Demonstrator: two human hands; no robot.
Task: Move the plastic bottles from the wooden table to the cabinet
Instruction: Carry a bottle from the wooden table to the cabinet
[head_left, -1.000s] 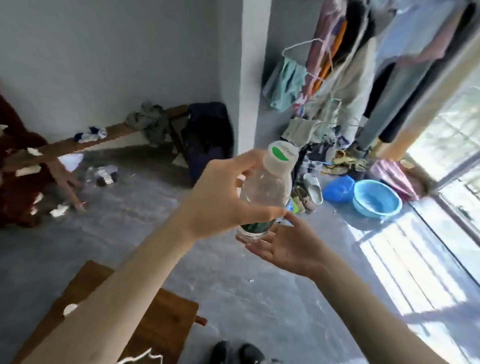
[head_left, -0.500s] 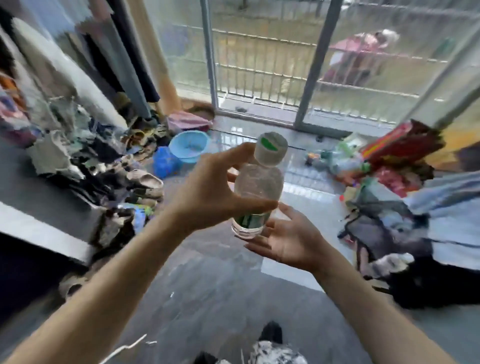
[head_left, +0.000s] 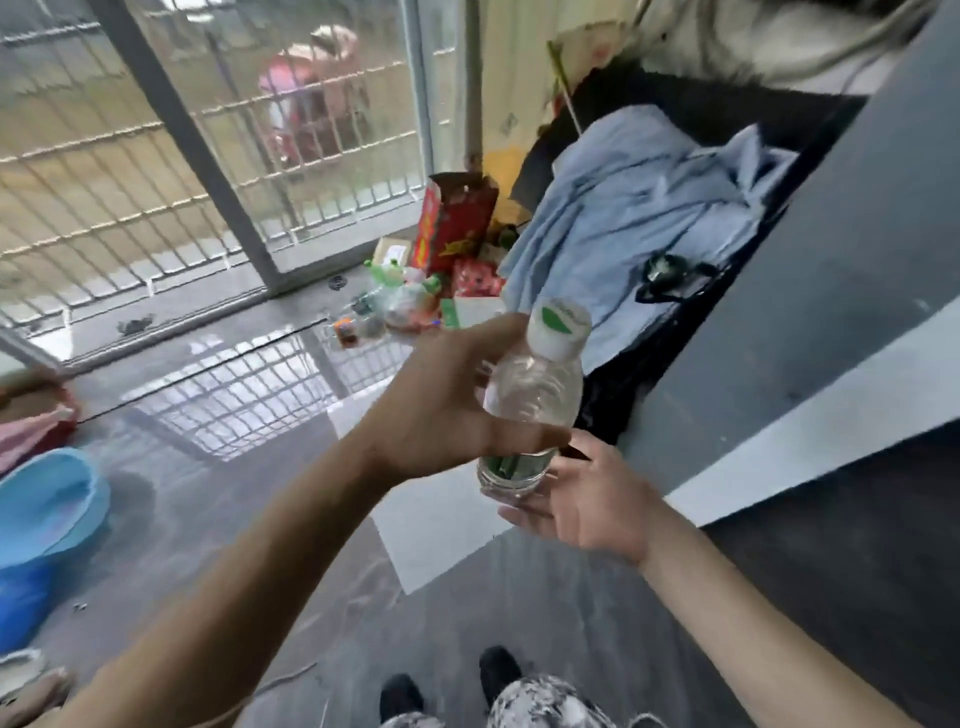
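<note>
The left hand (head_left: 441, 410) is gripping a clear ribbed plastic bottle (head_left: 530, 402) around its middle, thumb across the front, while the right hand (head_left: 582, 499) is lying flat and relaxed under its base, cupping it. The bottle, white-capped with a green label, is being carried in mid-air; neither tabletop nor cabinet is showing, so delivery looks pending. Beyond, crumpled blue cloth (head_left: 639, 208) is lying.

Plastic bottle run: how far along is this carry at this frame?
Done: the plastic bottle is off the table, which is out of view. In hand: left hand grips it upright, right hand open beneath its base. Left: reaching the cabinet, not identifiable here, and setting it down.
</note>
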